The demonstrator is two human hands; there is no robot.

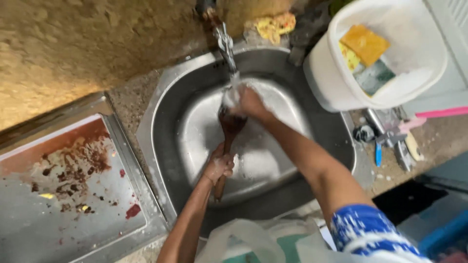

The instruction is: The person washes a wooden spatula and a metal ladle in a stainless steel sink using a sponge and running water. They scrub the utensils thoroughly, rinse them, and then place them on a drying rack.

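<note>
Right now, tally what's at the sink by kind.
Hands: 2, left hand and right hand, both on the spoon
Wooden spoon: 1
Tap: 1
Sink: 1
White tub of sponges: 1
Total: 6

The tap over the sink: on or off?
On. Water runs from the tap onto the wooden spoon, which the right hand rubs and the left hand grips by its handle.

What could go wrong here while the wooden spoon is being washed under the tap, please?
1. The left hand is soapy on the spoon handle, so it may slip into the sink.
2. Water from the tap hits the bowl under the right hand and could splash out.
3. The tub sits at the rim, near the right arm, and might get knocked.
</note>
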